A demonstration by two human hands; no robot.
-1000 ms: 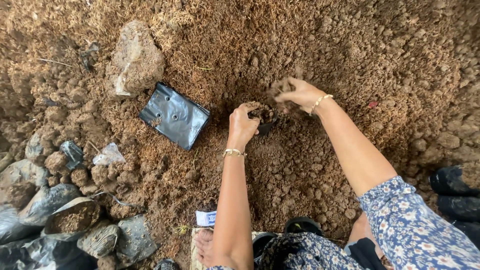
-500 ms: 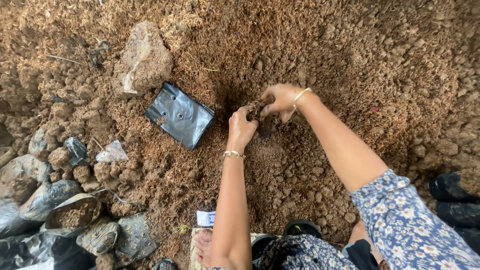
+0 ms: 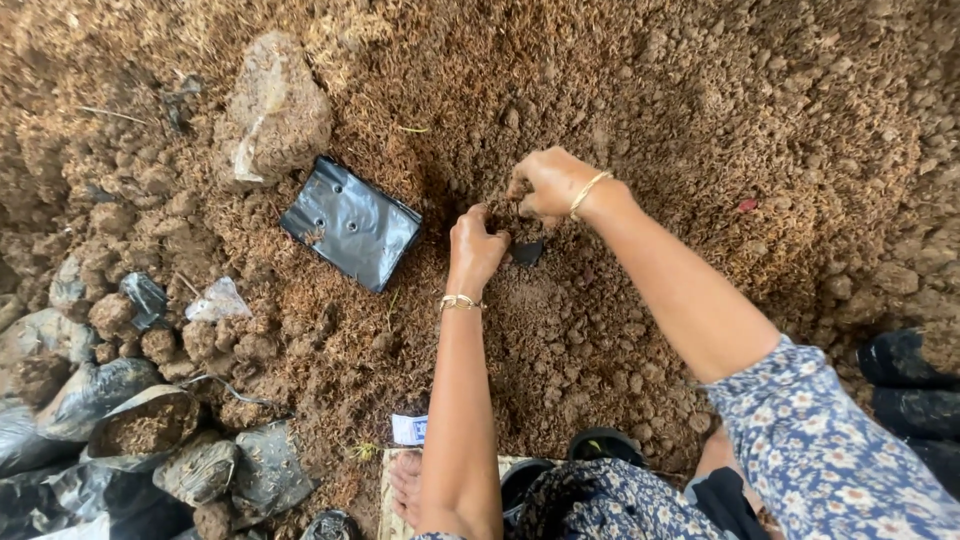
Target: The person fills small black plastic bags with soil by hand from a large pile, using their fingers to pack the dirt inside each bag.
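Note:
My left hand (image 3: 476,248) is closed on the rim of a small black plastic bag (image 3: 527,253) that is mostly buried in loose brown soil (image 3: 640,120). Just beyond it, my right hand (image 3: 548,184) has its fingers curled down around a clump of soil at the bag's mouth. Both wrists carry thin gold bangles. A flat, empty black plastic bag with punched holes (image 3: 350,222) lies on the soil to the left of my hands.
A large clod partly wrapped in clear plastic (image 3: 272,115) sits at the upper left. Several soil-filled black bags (image 3: 140,430) and loose clods pile up at the lower left. Dark bags (image 3: 905,380) line the right edge. My foot (image 3: 405,485) rests on a board.
My right hand has drawn in from the right and curled down next to my left hand. My left hand has stayed at the small bag.

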